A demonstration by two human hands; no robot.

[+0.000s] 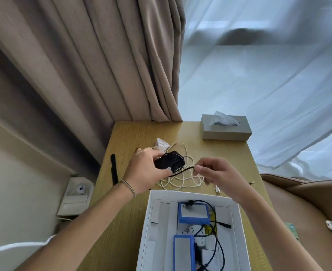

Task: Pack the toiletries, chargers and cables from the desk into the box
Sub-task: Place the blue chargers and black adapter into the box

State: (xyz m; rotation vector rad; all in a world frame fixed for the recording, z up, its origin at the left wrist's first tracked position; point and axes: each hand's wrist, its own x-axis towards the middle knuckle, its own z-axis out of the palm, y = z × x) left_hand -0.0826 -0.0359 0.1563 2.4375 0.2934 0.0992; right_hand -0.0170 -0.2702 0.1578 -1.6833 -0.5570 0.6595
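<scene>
a long rectangular desk (122,202) of pale wood grain is seen below heavy beige curtains (102,65) and a sheer white drape (269,85). at its near edge a white cardboard box (241,231) stands open; two blue-edged flat packs (193,213) and a thin black lead (219,243) are laid inside it. a grey oblong tissue box (226,132) is set at the far right corner of the desk. a loose tangle of cream cable (182,180) is spread on the wood just beyond the white box, and a crinkled white sachet (162,143) lies farther back. a narrow black strip (114,169) is laid along the left edge.

above the cream tangle, a rounded black charger (169,162) of matte plastic is gripped in the left hand (147,171), the fingers curled about its left side. its thin black cord (182,170) is stretched rightward and is pinched between thumb and forefinger of the right hand (218,173), the remaining fingers being folded in. charger and cord are held clear of the desk, just beyond the box.
</scene>
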